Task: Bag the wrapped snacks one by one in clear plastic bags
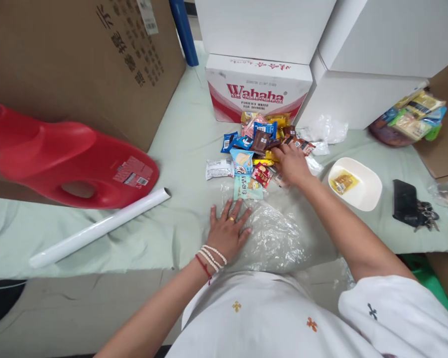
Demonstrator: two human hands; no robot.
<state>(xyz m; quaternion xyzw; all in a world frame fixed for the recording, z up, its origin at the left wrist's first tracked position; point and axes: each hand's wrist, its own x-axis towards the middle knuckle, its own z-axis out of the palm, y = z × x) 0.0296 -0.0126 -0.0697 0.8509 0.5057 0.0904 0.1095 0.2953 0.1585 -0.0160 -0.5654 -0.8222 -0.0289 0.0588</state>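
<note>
My left hand (227, 227) lies flat with fingers spread on the edge of a clear plastic bag (280, 238) spread over the pale green sheet. My right hand (291, 163) reaches forward into a pile of small snack packets (259, 139), with its fingers curled over the packets at the pile's right side; whether it grips one is hidden. A light blue packet (247, 188) lies just beyond my left fingertips. A white packet (219, 168) sits apart at the pile's left.
A red jug (70, 159) lies on its side at left, with a white paper roll (100, 226) in front. A Wahaha box (259, 87) and white boxes stand behind the pile. At right sit a white dish (366, 191) holding a yellow packet, a black wallet with keys (410, 206) and a snack bag (410, 119).
</note>
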